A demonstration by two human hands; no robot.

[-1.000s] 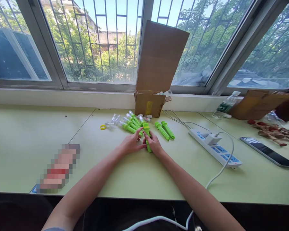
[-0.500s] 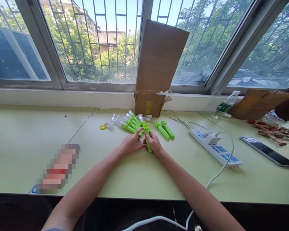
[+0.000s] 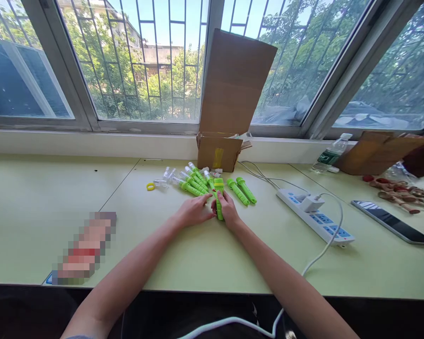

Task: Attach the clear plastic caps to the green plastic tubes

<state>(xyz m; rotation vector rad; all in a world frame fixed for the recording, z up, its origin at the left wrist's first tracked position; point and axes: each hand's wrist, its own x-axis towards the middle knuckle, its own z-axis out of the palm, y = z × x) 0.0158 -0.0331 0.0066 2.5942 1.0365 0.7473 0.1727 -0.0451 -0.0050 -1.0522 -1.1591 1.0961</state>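
My right hand (image 3: 228, 210) is closed around a bright green ribbed plastic tube (image 3: 218, 197) that points away from me on the pale green table (image 3: 56, 202). Beside it my left hand (image 3: 193, 211) rests on the table with its fingers reaching toward the same tube, and I cannot see whether they grip it. Just behind lie several more green tubes with clear caps (image 3: 192, 180). To the right of my hands lie two green tubes (image 3: 242, 190) side by side. A small yellow ring (image 3: 150, 186) and clear caps (image 3: 164, 178) lie to the left.
An open cardboard box (image 3: 221, 148) stands against the window sill behind the tubes. A white power strip (image 3: 316, 217) with a plugged charger and cable lies at right, beyond it a phone (image 3: 394, 223), a water bottle (image 3: 330, 155) and another cardboard box (image 3: 378, 153). A blurred packet (image 3: 85, 247) lies at left.
The green tube in my right hand has slid a little away from me and its ribbed head now shows. My left fingers have lowered toward the table.
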